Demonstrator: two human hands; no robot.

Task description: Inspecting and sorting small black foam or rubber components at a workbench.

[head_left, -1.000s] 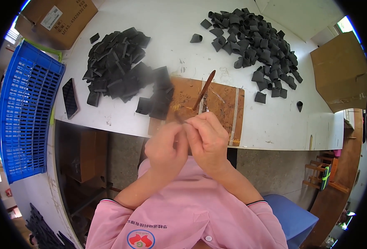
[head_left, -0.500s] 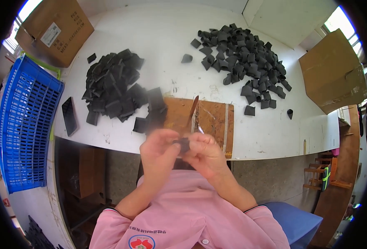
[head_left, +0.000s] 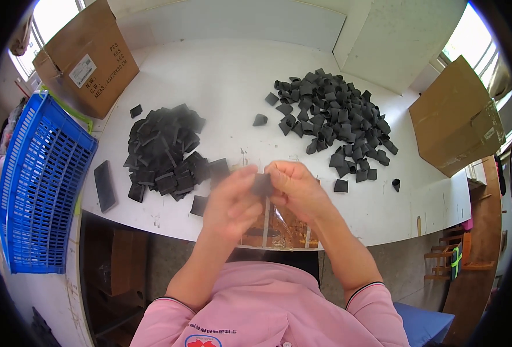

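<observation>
My left hand (head_left: 232, 202) and my right hand (head_left: 295, 188) meet above the table's front edge, both pinching one small flat black piece (head_left: 261, 184) between their fingertips. The left hand is blurred. Under the hands lies a brown board (head_left: 279, 225) on the white table (head_left: 221, 92). To the left sits a pile of flat black squares (head_left: 163, 153). At the far right is a heap of folded black pieces (head_left: 334, 118).
A blue plastic crate (head_left: 39, 185) stands at the left, beside a cardboard box (head_left: 88, 58). Another cardboard box (head_left: 458, 118) sits at the right. A flat black slab (head_left: 104, 185) lies near the table's left edge. One loose black piece (head_left: 259, 120) rests mid-table.
The hands have lifted off the brown board and now hold a black piece up between them. The thin stick seen on the board earlier is no longer visible.
</observation>
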